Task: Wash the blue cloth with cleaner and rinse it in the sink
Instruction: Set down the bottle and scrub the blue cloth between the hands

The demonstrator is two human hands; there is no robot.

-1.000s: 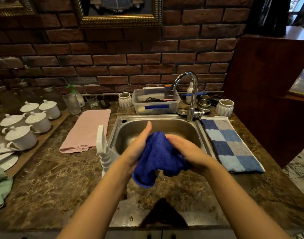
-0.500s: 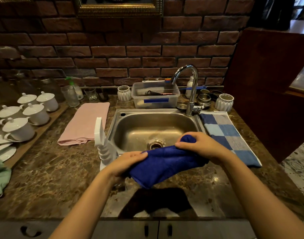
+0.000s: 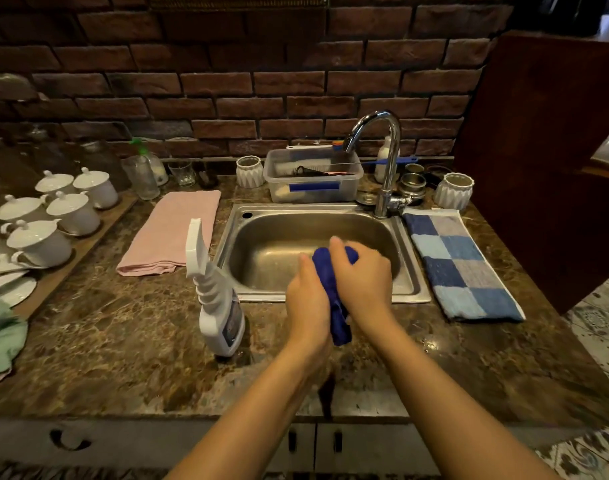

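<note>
Left hand, right hand, both clenched round the blue cloth over the sink front edge; stone bench, brick wall behind, spray bottle left.

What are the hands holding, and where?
The blue cloth, bunched up between both. The left hand grips its left side; the right hand wraps over its top.

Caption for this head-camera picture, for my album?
Left hand and right hand grip the blue cloth at the sink, spray bottle beside it.

A dark brick wall backs the brown marble worktop; a wooden panel flanks its right edge, above patterned floor tiles.
</note>
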